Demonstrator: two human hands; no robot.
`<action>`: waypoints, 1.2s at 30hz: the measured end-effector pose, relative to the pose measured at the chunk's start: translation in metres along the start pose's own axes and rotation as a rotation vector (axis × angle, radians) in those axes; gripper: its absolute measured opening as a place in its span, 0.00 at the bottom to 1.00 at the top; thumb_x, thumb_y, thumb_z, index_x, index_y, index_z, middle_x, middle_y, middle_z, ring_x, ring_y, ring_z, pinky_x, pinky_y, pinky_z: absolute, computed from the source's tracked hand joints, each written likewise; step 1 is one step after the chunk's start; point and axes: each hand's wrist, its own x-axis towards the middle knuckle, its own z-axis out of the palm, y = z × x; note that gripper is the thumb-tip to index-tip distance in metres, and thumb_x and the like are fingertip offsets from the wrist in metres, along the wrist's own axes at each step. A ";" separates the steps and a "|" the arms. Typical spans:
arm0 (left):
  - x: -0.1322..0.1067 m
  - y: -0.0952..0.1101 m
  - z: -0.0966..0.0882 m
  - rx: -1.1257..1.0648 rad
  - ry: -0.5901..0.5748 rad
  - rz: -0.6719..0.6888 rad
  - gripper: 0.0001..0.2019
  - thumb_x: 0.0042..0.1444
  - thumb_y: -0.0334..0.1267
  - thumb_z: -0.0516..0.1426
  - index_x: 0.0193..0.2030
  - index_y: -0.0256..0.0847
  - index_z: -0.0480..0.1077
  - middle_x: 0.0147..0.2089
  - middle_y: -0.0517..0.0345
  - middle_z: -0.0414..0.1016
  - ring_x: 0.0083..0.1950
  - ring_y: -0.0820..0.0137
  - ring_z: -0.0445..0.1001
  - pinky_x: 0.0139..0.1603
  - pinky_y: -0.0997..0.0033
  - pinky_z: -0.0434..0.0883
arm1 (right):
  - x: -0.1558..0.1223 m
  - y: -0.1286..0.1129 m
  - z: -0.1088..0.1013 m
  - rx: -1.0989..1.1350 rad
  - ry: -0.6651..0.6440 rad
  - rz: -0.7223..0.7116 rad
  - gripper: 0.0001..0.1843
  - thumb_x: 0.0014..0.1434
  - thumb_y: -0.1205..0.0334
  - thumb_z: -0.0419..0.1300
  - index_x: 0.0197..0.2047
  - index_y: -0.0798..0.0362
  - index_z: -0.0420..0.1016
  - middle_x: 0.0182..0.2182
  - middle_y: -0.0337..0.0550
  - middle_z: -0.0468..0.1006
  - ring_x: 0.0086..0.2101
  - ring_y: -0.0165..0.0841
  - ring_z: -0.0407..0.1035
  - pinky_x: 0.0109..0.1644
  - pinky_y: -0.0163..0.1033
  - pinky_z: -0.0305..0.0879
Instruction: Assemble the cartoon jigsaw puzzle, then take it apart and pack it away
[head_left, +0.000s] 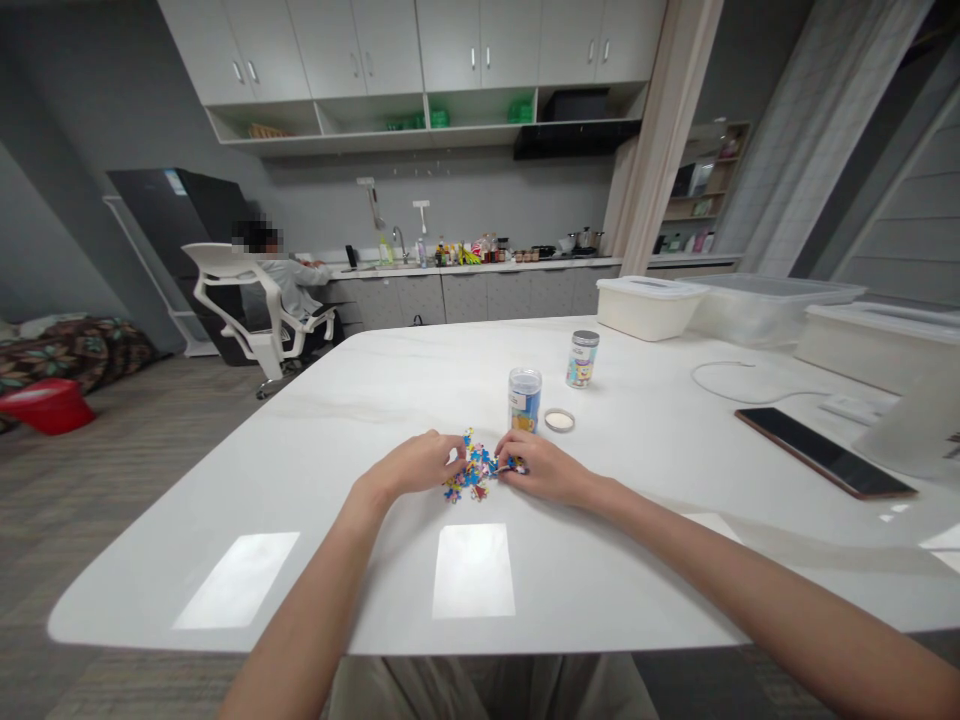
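Observation:
A small heap of colourful jigsaw pieces (pixel 475 466), mostly blue, yellow and pink, lies on the white table between my hands. My left hand (pixel 420 462) is at the heap's left edge, thumb and forefinger curved with a gap between them. At the right edge, the fingers of my right hand (pixel 541 468) are bent round some of the pieces, with thumb and fingertips close together. Just behind that hand stands a clear open jar (pixel 524 395) with a blue and yellow print. Its round lid (pixel 559 420) lies beside it.
A second, lidded jar (pixel 583 360) stands farther back. On the right are a phone (pixel 823 450), a white cable (pixel 720 365), and plastic boxes (pixel 649 308). Beyond the table's left edge, a person sits in a white chair (pixel 259 320) near the kitchen counter.

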 end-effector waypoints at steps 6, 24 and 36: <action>0.000 0.004 0.001 0.052 0.044 0.038 0.12 0.60 0.42 0.50 0.45 0.44 0.72 0.28 0.57 0.76 0.31 0.66 0.74 0.31 0.72 0.63 | 0.000 -0.001 0.000 0.028 0.023 0.007 0.07 0.54 0.75 0.60 0.34 0.54 0.73 0.37 0.42 0.71 0.36 0.31 0.68 0.40 0.36 0.66; 0.006 0.025 0.014 0.068 0.017 0.123 0.12 0.61 0.45 0.51 0.44 0.44 0.69 0.31 0.56 0.76 0.32 0.64 0.74 0.31 0.70 0.63 | 0.003 -0.006 -0.001 0.148 0.073 0.066 0.13 0.51 0.79 0.54 0.30 0.53 0.73 0.33 0.41 0.76 0.35 0.31 0.70 0.41 0.37 0.67; 0.006 0.025 0.011 0.108 0.030 0.114 0.14 0.66 0.42 0.45 0.42 0.43 0.70 0.24 0.58 0.73 0.26 0.66 0.72 0.30 0.71 0.62 | 0.005 -0.006 -0.001 0.206 0.092 0.170 0.06 0.53 0.74 0.59 0.30 0.54 0.75 0.29 0.39 0.77 0.31 0.30 0.70 0.38 0.35 0.67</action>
